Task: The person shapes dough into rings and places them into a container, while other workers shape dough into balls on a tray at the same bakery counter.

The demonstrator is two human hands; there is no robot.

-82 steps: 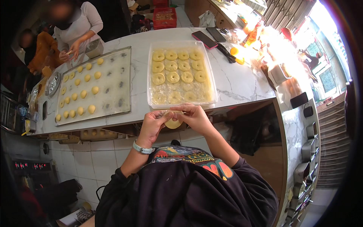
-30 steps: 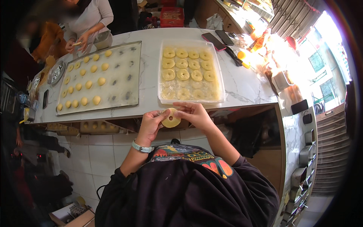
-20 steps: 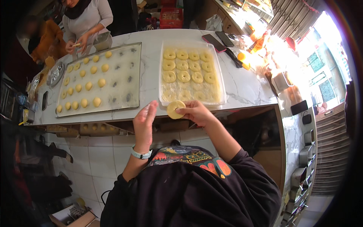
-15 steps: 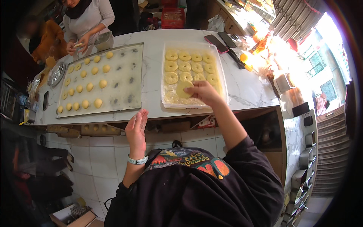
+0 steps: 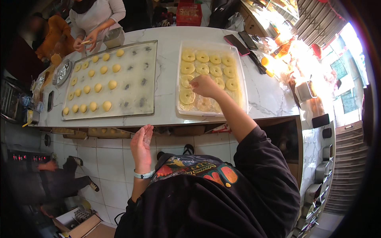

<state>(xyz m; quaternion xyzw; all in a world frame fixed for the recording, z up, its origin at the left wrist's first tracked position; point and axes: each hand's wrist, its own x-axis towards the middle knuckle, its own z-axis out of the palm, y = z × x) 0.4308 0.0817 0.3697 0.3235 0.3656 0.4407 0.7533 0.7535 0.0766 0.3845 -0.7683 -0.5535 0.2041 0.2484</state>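
Note:
My right hand (image 5: 205, 86) is over the white plastic tray (image 5: 244, 95), its fingers curled and their tips near a dough ring in the third row. No dough shows in it. Several pale yellow dough rings (image 5: 202, 56) lie in rows in this tray, and one dough ring (image 5: 187, 96) lies at the left of the nearest row. My left hand (image 5: 142, 144), wearing a light wristband, is held in front of the counter edge with fingers stretched out. It holds nothing. Left of the plastic tray, a metal baking sheet (image 5: 135, 85) carries round dough balls (image 5: 106, 106) and a few small rings.
Across the marble counter (image 5: 168, 39) at far left, a person in a white top (image 5: 97, 18) handles a piece of dough beside a metal container (image 5: 114, 37). Another person in orange (image 5: 59, 35) stands beyond. Phones (image 5: 237, 45) lie right of the plastic tray.
My right hand has set the dough ring down at the left of the tray's nearest row and moved slightly up. My left hand has dropped slightly. The whole view has shifted a little.

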